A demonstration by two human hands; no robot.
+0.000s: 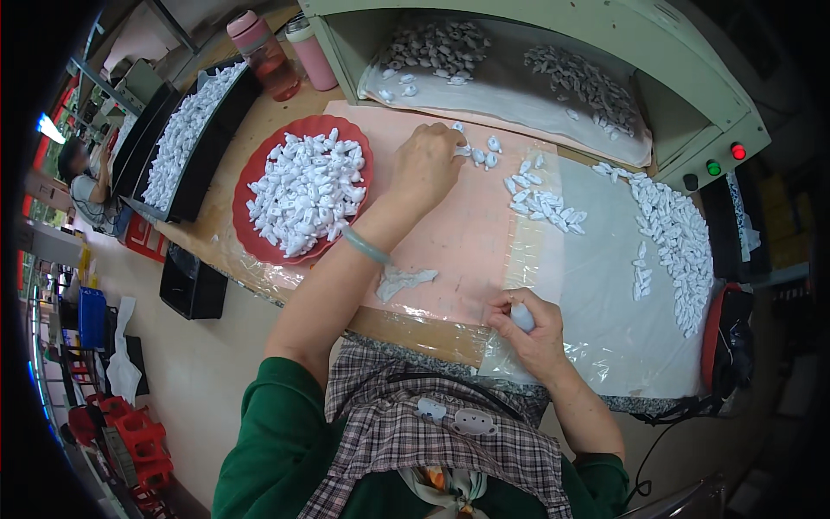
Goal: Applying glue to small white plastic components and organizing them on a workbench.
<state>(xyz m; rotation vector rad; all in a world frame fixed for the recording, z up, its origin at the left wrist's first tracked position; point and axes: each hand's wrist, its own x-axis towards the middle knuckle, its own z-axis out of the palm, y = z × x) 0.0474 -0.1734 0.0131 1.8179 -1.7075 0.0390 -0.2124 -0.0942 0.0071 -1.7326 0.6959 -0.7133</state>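
Note:
My left hand (pixel 427 164) reaches over the pink sheet, its fingers curled and pinching a small white plastic piece (pixel 463 150). A few similar white figures (pixel 492 159) stand just right of its fingertips. Nearer to me, my right hand (pixel 534 336) is closed around a pale, rounded object (pixel 522 317); only its smooth end shows, so its kind is unclear. A red scalloped plate (pixel 245 227) heaped with white pieces (pixel 304 195) sits left of my left forearm. Flat white pieces (pixel 546 206) lie in a loose group beyond my right hand.
A green metal cabinet (pixel 553 17) with lit buttons stands at the back, grey-looking pieces inside. More white pieces (pixel 674 242) lie right. A crumpled tissue (pixel 405 281) is near the front. Left are a black tray (pixel 226 117) and two pink bottles (pixel 264 56). A person (pixel 91 186) sits far left.

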